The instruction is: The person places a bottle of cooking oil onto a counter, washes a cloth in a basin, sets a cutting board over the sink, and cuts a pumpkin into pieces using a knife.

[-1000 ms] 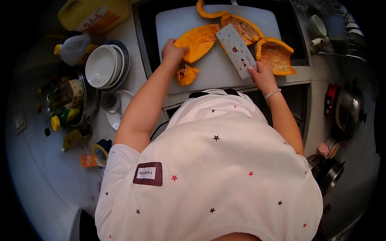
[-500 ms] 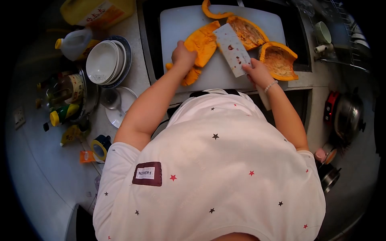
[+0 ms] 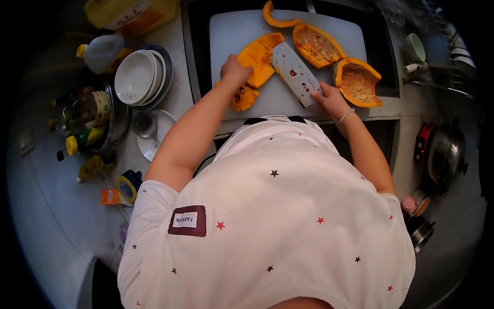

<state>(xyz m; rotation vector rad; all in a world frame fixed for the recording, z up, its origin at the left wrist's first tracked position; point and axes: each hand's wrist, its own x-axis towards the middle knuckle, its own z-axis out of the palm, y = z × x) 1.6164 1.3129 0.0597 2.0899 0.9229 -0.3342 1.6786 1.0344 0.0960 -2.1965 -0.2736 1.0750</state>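
My left hand [image 3: 235,71] is closed on a large orange pumpkin piece [image 3: 261,56] lying on the white cutting board [image 3: 231,30]. Below that hand sits a smaller pumpkin chunk [image 3: 245,99]. My right hand [image 3: 332,101] grips a cleaver with a patterned pale blade [image 3: 295,73]; its handle is mostly hidden by the hand. The blade's far end meets the right edge of the held piece; I cannot tell whether it cuts in. Two hollow pumpkin pieces with stringy insides, an upper one [image 3: 318,46] and a lower one [image 3: 358,82], rest at right. A curved pumpkin strip [image 3: 278,19] lies at the top.
Stacked white bowls [image 3: 135,77] stand left of the board, near a plate with a ladle [image 3: 146,129]. Several bottles and a plastic jug [image 3: 103,53] crowd the far left. At right are a dish rack [image 3: 447,51] and a lidded pan [image 3: 446,149].
The cleaver has shifted down and left, its blade now lying against the held pumpkin piece and away from the hollow ones. My left hand keeps its hold. The whole view has shifted slightly.
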